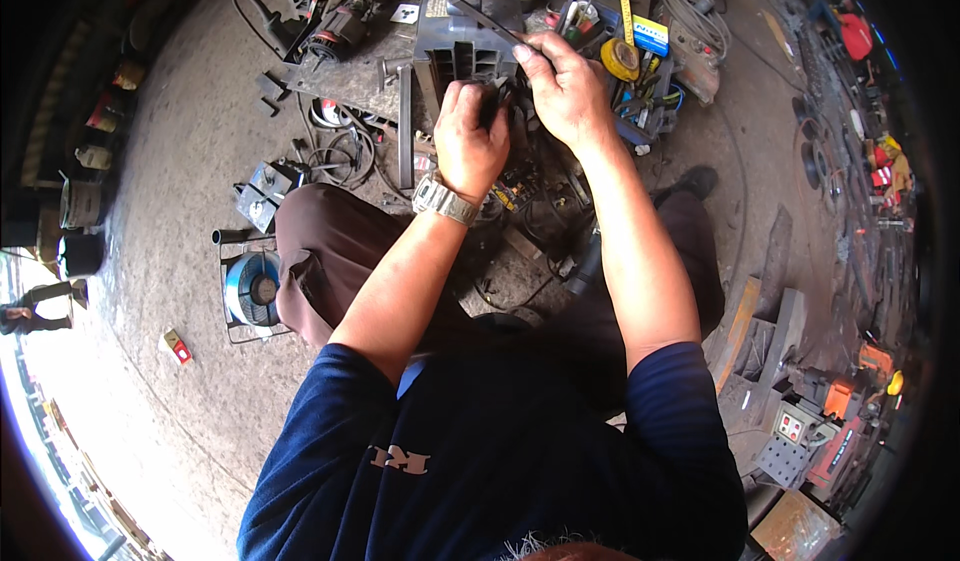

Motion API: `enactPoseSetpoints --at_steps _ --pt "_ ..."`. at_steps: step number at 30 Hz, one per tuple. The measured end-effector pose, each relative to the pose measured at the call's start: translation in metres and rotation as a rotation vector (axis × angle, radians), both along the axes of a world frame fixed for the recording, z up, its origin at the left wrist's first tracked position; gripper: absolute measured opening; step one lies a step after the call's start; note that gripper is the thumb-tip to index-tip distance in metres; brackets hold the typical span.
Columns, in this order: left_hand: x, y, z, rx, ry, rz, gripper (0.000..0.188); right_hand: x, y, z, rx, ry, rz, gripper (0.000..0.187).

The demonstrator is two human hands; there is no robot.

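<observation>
My right hand [568,89] is closed round one end of a long, flat dark metal bar [488,23]. The bar slants up and to the left over a grey metal block [455,39] with slots in its front face. Just below those slots, my left hand [468,139] has its fingers curled in, with a watch on the wrist. Something small and dark shows by its thumb, but I cannot make out what it is. The left hand sits lower than the right, and the two are apart.
An open box of tools [655,91] stands right of the block, near coiled grey cable [695,16]. To the left lie a power tool [335,36], an upright metal bar [405,126] and looped black cable [350,156]. A blue wire spool [252,289] stands beside my left knee.
</observation>
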State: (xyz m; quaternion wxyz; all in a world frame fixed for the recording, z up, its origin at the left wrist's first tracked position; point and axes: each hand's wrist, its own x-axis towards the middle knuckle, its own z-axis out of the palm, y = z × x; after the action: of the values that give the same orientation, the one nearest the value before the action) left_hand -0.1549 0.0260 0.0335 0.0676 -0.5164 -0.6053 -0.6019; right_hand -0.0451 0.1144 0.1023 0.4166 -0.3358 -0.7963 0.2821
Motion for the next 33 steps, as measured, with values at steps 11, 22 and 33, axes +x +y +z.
enactPoseSetpoints --at_steps 11,22,33 --pt "-0.001 0.007 0.041 0.086 -0.119 -0.001 0.014 -0.002 0.001 -0.003 0.035 0.064 0.005 0.025" --pt "-0.006 -0.007 -0.014 -0.118 -0.058 0.034 0.015 -0.004 -0.003 -0.001 -0.014 0.012 -0.041 0.023" --pt "-0.017 -0.007 -0.097 -0.33 0.045 0.038 0.012 -0.005 0.001 -0.01 0.032 0.024 -0.059 0.025"
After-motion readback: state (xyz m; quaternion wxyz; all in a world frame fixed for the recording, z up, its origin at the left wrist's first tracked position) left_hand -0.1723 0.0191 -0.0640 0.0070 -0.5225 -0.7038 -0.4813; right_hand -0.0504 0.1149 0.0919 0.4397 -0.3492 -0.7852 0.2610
